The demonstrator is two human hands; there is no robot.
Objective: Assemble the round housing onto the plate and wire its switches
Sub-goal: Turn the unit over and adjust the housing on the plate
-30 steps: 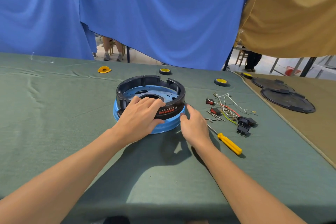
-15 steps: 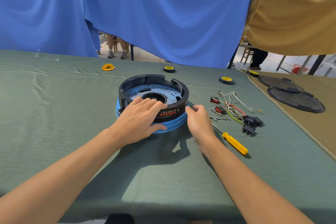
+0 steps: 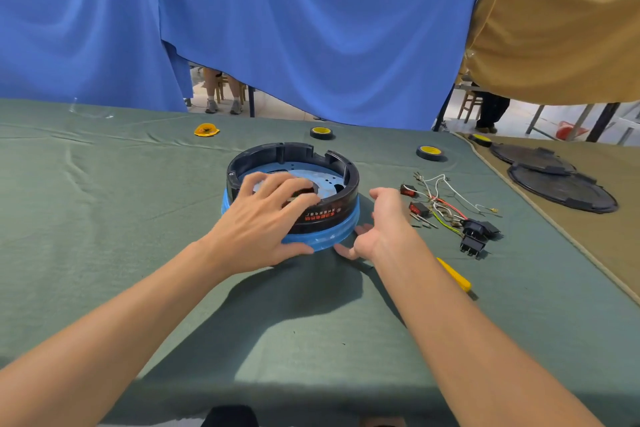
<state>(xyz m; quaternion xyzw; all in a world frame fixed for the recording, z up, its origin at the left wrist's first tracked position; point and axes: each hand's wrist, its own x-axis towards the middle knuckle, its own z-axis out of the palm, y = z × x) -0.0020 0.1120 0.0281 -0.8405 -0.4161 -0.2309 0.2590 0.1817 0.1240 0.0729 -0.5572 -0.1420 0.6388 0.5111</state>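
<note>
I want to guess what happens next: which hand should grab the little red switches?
Probably the right hand: it is open and nearest the red switches. The left hand rests on the black housing.

L hand: bare | R hand: bare | forearms: bare, uncovered

One round housing, black, middle of clock
One plate, blue
Two hands: left hand, right hand
Three tape rolls: one at 12 o'clock, two at 2 o'clock
One yellow disc at 11 o'clock
Two red switches, one wire bunch, two or three black plug blocks, all at 3 o'clock
Two dark lids, far out at 3 o'clock
One screwdriver at 4 o'clock
</note>
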